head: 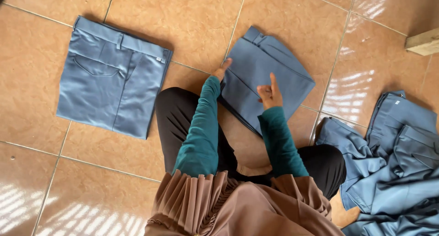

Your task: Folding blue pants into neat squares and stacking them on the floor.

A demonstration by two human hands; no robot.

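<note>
- On the tiled floor [192, 30], just ahead of the person's knees: a folded pair of blue-grey trousers [274, 67], lying at a slant, waistband at the far end.
- Left hand [222, 69]: at the near-left edge of that folded pair, fingers stretched out and touching the cloth edge. Grip not closed, nothing held. Teal sleeve [201, 126] covers the arm down to the wrist.
- Right hand [270, 95]: resting on top of the folded pair, toward its near side. Index finger straight, pointing away; other fingers loosely curled. Grip mostly open, nothing clamped; it looks like light contact with the cloth only.
- Both hands on the same pair, left at the edge, right on the flat top, a short gap between them.
- Well to the left of the left hand: a second folded pair of trousers [112, 78], lying flat and squared up, back pocket and belt loops facing up. Not touching the first pair.
- Right of the right hand, apart from it: a loose heap of blue-grey trousers [393, 163], unfolded, crumpled, overlapping each other.
- Below the hands: black trouser legs [176, 112] of the seated person, with a brown pleated garment [219, 204] nearest the camera.
- Far right, beyond the heap: a wooden block [423, 41] at the frame edge.
</note>
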